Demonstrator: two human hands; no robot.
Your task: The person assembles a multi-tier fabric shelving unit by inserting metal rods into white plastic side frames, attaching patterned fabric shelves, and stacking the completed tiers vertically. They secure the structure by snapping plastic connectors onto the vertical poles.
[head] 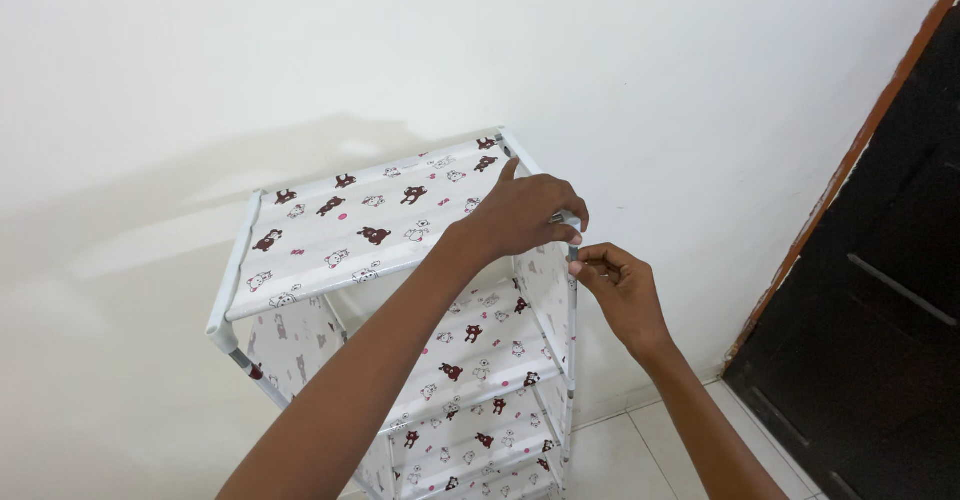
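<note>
A tall fabric shelf rack (330, 230) stands against a white wall. Its white cloth tiers carry small brown and pink animal prints, and the frame is white tubing. My left hand (525, 212) lies over the top tier's front right corner, fingers curled on the corner joint. Just below it, my right hand (618, 285) pinches the upright grey pole (572, 320) under that corner with fingertips. Lower shelves (480, 350) show beneath my left forearm.
A white wall (300, 50) backs the rack. A dark door with a brown frame (880, 260) stands at the right. Pale floor tiles (640, 450) lie below between rack and door.
</note>
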